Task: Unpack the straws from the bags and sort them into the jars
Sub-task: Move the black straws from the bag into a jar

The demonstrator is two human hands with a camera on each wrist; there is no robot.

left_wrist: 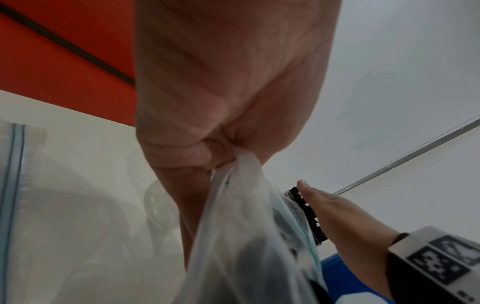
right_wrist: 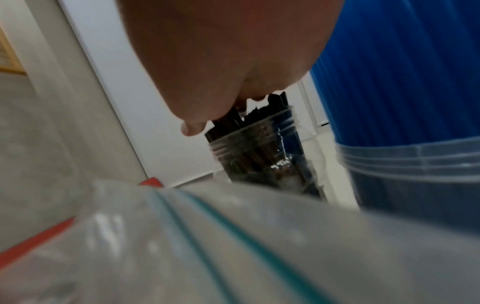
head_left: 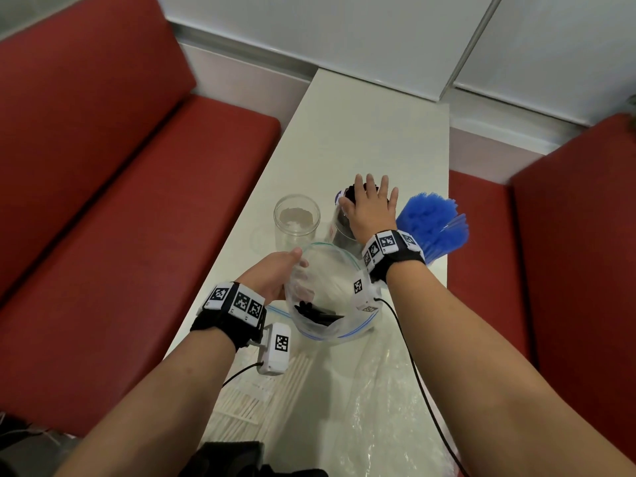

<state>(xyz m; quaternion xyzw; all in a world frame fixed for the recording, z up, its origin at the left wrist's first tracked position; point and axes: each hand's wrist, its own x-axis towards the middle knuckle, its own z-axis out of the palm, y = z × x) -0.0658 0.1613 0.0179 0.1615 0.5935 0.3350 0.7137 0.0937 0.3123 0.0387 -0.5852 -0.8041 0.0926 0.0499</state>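
My left hand (head_left: 275,275) pinches the rim of a clear zip bag (head_left: 330,297) and holds its mouth wide; a few black straws (head_left: 315,313) lie at its bottom. In the left wrist view the curled fingers (left_wrist: 182,152) clamp the bag's edge (left_wrist: 241,164). My right hand (head_left: 370,210) lies flat with straight fingers on the tops of black straws (right_wrist: 233,121) standing in a clear jar (right_wrist: 259,152). An empty clear jar (head_left: 296,220) stands to the left of it. A jar of blue straws (head_left: 433,222) stands to the right.
White paper-wrapped straws (head_left: 254,397) and an empty clear bag (head_left: 375,390) lie on the white table (head_left: 361,132) near me. Red bench seats (head_left: 103,201) flank the table on both sides. Cables run from both wrist cameras.
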